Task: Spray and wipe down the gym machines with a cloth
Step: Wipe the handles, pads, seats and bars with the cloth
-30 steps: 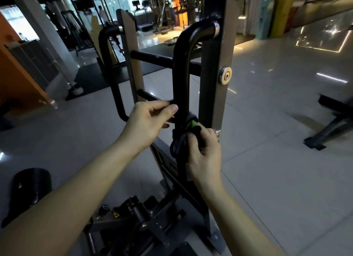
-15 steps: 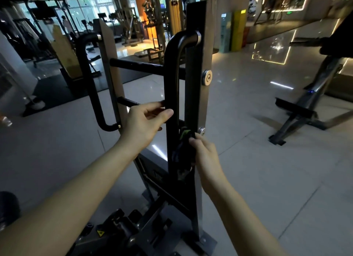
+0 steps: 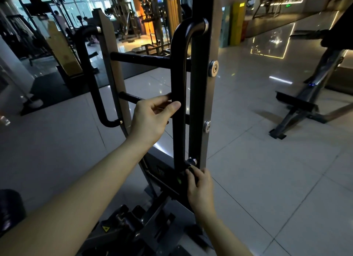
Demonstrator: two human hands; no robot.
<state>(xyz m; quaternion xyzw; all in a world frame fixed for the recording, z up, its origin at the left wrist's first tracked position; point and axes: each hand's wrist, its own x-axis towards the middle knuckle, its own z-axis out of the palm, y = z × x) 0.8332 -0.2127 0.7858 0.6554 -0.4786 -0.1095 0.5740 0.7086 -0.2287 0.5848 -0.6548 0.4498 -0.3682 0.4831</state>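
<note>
Two bare hands are on the machine (image 3: pixel 202 87), a frame with a grey upright (image 3: pixel 203 45) and a black tubular handle (image 3: pixel 178 74) running down its near side. The left hand (image 3: pixel 150 120) is at mid height, with its fingers curled round the lower crossbar (image 3: pixel 129 97) just where that bar meets the handle. The thumb tip lies against the handle's left edge.

The right hand (image 3: pixel 200 185) is low down, at the handle's bottom end, just under the round fitting (image 3: pixel 192 161) that joins the handle to the upright. Its fingers are bent round the cloth (image 3: pixel 180 179) and press it against the tube. The cloth is dark and mostly hidden behind the fingers (only a small green patch stands out), so its shape cannot be made out.

An upper crossbar (image 3: pixel 143 58) spans the frame above the left hand, and two silver bolts (image 3: pixel 213 68) sit one above the other on the upright. A second handle (image 3: pixel 89 84) of the same shape curves down the far left side. A yellow warning sticker (image 3: pixel 104 228) shows on the dark base below the forearms.

All of this stands on a glossy tiled floor (image 3: pixel 267 189). A bench (image 3: pixel 305 103) on a slanted frame stands well apart to the right, and more gym equipment fills the dim background.
</note>
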